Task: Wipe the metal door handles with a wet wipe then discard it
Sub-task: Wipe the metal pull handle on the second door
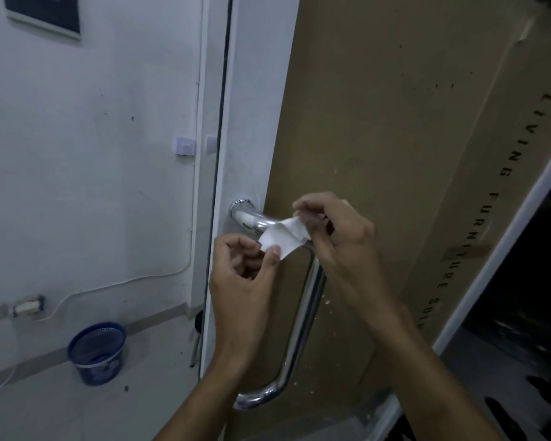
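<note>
The floor (61, 405) is pale and smooth, meeting the wall along a grey skirting strip (86, 343). A blue mesh bin (96, 353) stands on it near the wall, left of the door's foot. A white cable (0, 381) trails across the floor at the left edge. A small dark speck (126, 388) lies just right of the bin.
</note>
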A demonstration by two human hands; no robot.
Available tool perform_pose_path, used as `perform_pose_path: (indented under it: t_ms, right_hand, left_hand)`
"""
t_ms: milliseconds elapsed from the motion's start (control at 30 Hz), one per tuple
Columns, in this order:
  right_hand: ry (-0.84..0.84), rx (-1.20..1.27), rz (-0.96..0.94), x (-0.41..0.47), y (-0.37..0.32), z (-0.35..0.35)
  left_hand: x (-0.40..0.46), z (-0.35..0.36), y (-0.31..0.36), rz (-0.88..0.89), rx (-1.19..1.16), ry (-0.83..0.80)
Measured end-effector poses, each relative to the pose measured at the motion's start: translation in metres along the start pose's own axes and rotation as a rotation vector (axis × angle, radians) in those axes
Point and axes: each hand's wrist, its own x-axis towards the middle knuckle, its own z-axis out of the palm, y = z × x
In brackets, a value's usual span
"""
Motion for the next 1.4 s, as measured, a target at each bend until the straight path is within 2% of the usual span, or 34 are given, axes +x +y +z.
perform_pose_path:
  t_ms: [100, 167, 233, 300, 333, 600, 700, 833, 967, 1100, 1200, 1333, 1400]
  right_hand:
    - [-0.096, 0.026, 0.067, 0.019, -0.002, 0.008]
    - [-0.17, 0.029, 0.116, 0.029, 0.0, 0.009]
    - [-0.207, 0.087, 0.19, 0.038, 0.001, 0.009]
    - [-0.198, 0.137, 0.231, 0.044, 0.001, 0.01]
    - [-0.193, 0.133, 0.235, 0.047, 0.002, 0.01]
    - [-0.238, -0.015, 0.341, 0.063, 0.009, 0.01]
    - [-0.234, -0.06, 0.373, 0.065, 0.01, 0.008]
    - [-0.197, 0.043, 0.409, 0.057, 0.019, -0.004]
    - [-0.076, 0.121, 0.452, 0.037, 0.034, -0.016]
    - [-0.018, 0.301, 0.556, 0.015, 0.046, -0.02]
    - [0.036, 0.403, 0.618, 0.0, 0.052, -0.022]
    - [0.14, 0.504, 0.721, -0.015, 0.061, -0.024]
    - [0.175, 0.528, 0.766, -0.021, 0.065, -0.023]
  left_hand:
    - [0.005, -0.002, -0.001, 0.041, 0.138, 0.045]
    - [0.008, -0.007, 0.0, 0.156, 0.28, 0.102]
    - [0.012, -0.012, 0.0, 0.491, 0.476, 0.128]
    - [0.016, -0.013, -0.001, 0.819, 0.64, 0.035]
    - [0.02, -0.013, 0.001, 0.893, 0.7, -0.022]
    - [0.048, -0.023, 0.017, 0.863, 1.015, -0.24]
    - [0.056, -0.028, 0.022, 0.822, 1.122, -0.38]
    - [0.069, -0.034, 0.031, 0.75, 1.312, -0.599]
    - [0.075, -0.031, 0.036, 0.843, 1.446, -0.7]
    - [0.082, -0.019, 0.042, 0.83, 1.485, -0.889]
    - [0.082, -0.008, 0.043, 0.909, 1.596, -0.916]
    - [0.069, 0.014, 0.04, 0.965, 1.743, -0.789]
    - [0.059, 0.035, 0.036, 0.988, 1.793, -0.774]
